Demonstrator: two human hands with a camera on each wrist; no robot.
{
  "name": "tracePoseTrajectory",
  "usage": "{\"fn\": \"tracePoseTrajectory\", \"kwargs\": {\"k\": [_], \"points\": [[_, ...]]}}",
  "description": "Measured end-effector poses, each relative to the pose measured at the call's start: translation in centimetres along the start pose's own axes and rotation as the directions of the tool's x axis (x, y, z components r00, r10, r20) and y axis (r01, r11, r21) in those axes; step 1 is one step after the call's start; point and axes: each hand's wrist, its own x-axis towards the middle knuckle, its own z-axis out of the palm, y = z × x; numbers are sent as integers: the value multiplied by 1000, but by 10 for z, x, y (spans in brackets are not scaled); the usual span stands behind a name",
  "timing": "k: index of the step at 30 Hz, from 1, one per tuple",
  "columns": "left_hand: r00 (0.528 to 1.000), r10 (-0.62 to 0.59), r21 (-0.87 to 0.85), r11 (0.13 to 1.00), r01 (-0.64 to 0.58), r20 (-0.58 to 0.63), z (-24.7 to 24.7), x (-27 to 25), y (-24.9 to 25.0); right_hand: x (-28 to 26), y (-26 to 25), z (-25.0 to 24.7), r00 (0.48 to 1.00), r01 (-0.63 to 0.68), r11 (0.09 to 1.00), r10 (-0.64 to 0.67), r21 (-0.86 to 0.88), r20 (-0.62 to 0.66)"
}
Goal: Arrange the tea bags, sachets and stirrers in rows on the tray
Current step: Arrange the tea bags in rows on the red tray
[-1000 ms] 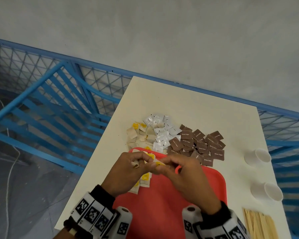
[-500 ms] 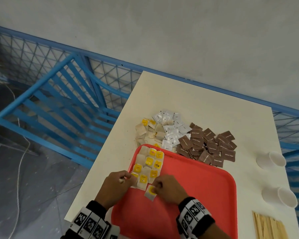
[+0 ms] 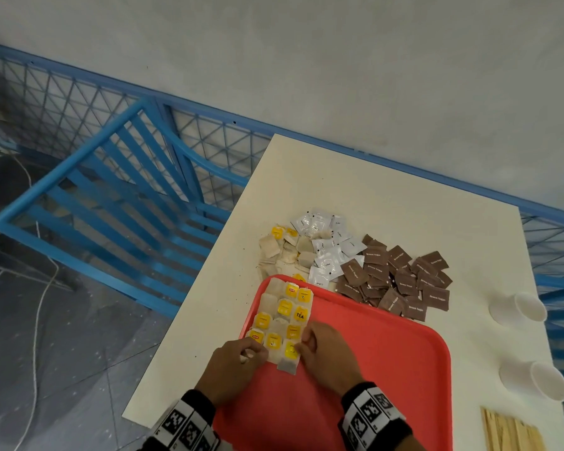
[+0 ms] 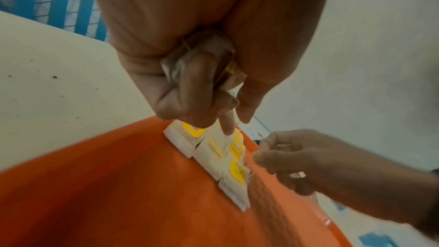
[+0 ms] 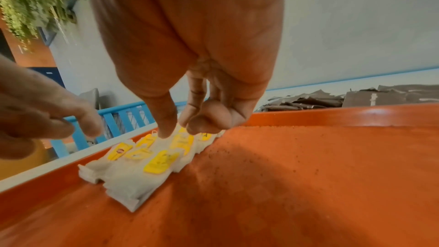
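A red tray [image 3: 372, 369] lies at the table's near edge. Tea bags with yellow tags [image 3: 284, 312] lie in rows in its far left corner. My right hand [image 3: 303, 343] is at the tag end of the nearest tea bag [image 3: 288, 361], and its thumb and forefinger [image 5: 177, 131] come down together there. My left hand [image 3: 248, 351] grips spare tea bags [image 4: 187, 65] in its curled fingers, with one fingertip [image 4: 228, 127] touching the rows. Beyond the tray lie loose tea bags [image 3: 280, 252], white sachets [image 3: 326, 242] and brown sachets [image 3: 401, 281]. Wooden stirrers [image 3: 511, 434] lie at the near right.
Two white paper cups [image 3: 518, 307] [image 3: 538, 379] lie on their sides at the table's right edge. A blue metal railing [image 3: 111, 190] stands off the table's left and far sides. Most of the tray floor [image 5: 308, 176] is bare, with fine crumbs on it.
Both hands came down from mid-air to the tray. The right hand drew one tea bag from the left hand's bunch, set it down, and slid it up against the right-hand row.
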Motion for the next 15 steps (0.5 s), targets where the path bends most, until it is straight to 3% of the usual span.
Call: {"fn": "tracePoseTrajectory", "kwargs": {"k": [3, 6, 8, 11, 12, 15], "points": [[999, -37, -38, 999, 38, 40, 2, -2, -1, -13, 6, 1, 988, 73, 997, -72, -9, 137], [987, -136, -331, 931, 156, 82, -2, -5, 15, -20, 8, 4, 968, 129, 991, -116, -44, 221], [941, -245, -632, 697, 338, 233, -6, -6, 30, -20, 4, -6, 981, 131, 991, -128, -11, 147], [876, -208, -839, 260, 478, 435, -14, -6, 48, -27, -16, -34, 981, 193, 976, -191, 99, -30], [868, -174, -852, 177, 493, 466, -15, -5, 54, -32, -25, -45, 971, 230, 965, -220, 129, -90], [866, -57, -859, 111, 499, 496, -11, -5, 75, -52, -49, -71, 927, 364, 923, -347, 124, -140]]}}
